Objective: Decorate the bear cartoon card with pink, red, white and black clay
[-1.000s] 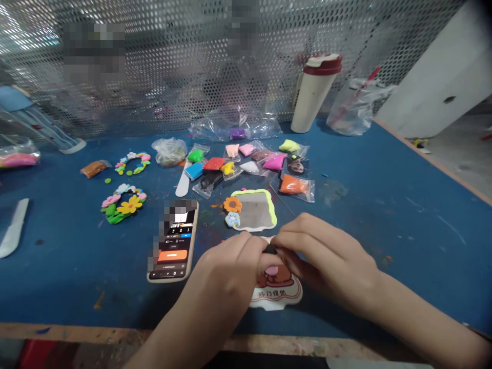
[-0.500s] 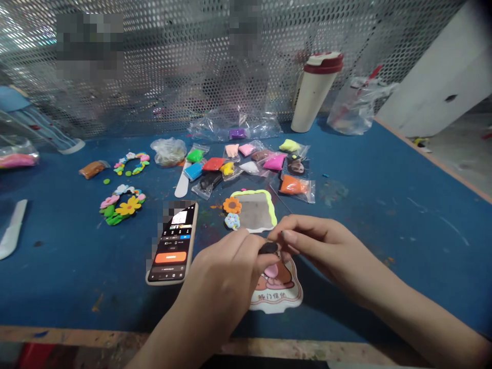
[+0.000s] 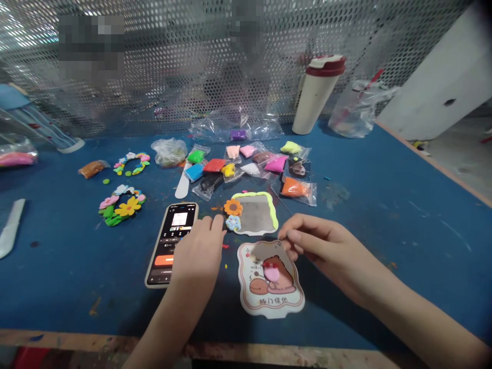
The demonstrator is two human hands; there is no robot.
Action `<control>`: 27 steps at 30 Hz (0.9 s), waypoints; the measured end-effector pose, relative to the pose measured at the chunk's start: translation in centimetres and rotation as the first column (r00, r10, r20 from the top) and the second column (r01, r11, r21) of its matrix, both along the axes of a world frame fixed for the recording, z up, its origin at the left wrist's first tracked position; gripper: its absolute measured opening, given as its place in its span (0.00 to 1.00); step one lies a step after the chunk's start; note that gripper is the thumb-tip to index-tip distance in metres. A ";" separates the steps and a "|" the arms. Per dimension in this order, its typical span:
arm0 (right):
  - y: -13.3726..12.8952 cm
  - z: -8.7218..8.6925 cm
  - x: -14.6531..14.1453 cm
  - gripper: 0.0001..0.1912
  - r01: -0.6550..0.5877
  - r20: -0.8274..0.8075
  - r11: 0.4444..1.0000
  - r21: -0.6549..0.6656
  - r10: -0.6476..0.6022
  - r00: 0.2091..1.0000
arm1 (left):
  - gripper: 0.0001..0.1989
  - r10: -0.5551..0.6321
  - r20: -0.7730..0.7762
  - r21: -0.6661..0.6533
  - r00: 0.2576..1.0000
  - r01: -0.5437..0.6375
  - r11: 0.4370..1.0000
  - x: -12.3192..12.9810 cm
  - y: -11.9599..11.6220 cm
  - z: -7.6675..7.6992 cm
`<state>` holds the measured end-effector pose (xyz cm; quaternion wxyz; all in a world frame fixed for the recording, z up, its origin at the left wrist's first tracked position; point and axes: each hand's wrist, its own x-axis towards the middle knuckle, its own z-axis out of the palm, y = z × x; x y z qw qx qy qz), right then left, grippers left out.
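Here's the left hand (image 3: 198,251), grip apart, fingers spread and empty, lying across the right edge of a phone (image 3: 166,251)! Over to the right hand (image 3: 323,251), grip loose and apart with nothing pinched, fingertips (image 3: 289,236) right at the upper edge of a cartoon plaque (image 3: 265,302). That plaque lies flat toward the counter's (image 3: 403,230) near edge, a pink clay piece (image 3: 271,273) sitting on its printed brown figure. Just beyond it, a green-rimmed clay frame (image 3: 254,215) with a clay sunflower (image 3: 232,207) and a blue clay donut (image 3: 232,223) at its left side. Farther back, a spread of clay packets (image 3: 249,165) toward the perforated metal screen (image 3: 192,61)!
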<state>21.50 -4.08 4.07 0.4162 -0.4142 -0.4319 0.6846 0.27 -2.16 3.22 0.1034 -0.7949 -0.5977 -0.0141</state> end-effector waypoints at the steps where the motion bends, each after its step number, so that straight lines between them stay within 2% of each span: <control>1: 0.0 0.0 0.0 0.07 -0.002 0.004 1.000 -0.003 0.002 1.000 | 0.06 0.009 -0.010 -0.007 1.000 -0.009 1.000 0.0 0.1 -0.3; 6: 0.2 0.0 0.0 0.09 -0.009 0.017 0.999 -0.034 0.009 1.000 | 0.06 0.011 -0.001 -0.019 1.000 -0.011 1.000 0.0 0.2 -1.1; 12: 0.1 0.1 -0.2 0.11 0.006 0.021 0.998 -0.055 -0.005 1.000 | 0.07 0.020 0.049 0.074 0.999 -0.023 0.997 -0.3 -0.1 -1.5; 18: -0.1 -0.2 -0.2 0.19 0.040 0.067 0.999 0.007 -0.040 0.997 | 0.02 -0.032 0.061 0.182 0.998 0.020 0.983 -0.7 -0.9 -1.5; 21: 0.0 -0.4 0.0 0.22 0.025 0.120 0.998 0.051 -0.031 0.992 | 0.04 -0.061 0.062 0.240 0.996 0.045 0.970 -0.9 -1.4 -1.4; 23: 0.1 -0.5 0.2 0.19 0.008 0.155 0.997 0.076 -0.020 0.988 | 0.05 -0.080 0.060 0.264 0.995 0.061 0.963 -1.0 -1.7 -1.3; 27: 0.3 -0.7 0.3 0.06 0.002 0.179 0.995 0.096 -0.019 0.984 | 0.04 -0.084 0.064 0.282 0.994 0.063 0.957 -0.6 -2.4 -1.4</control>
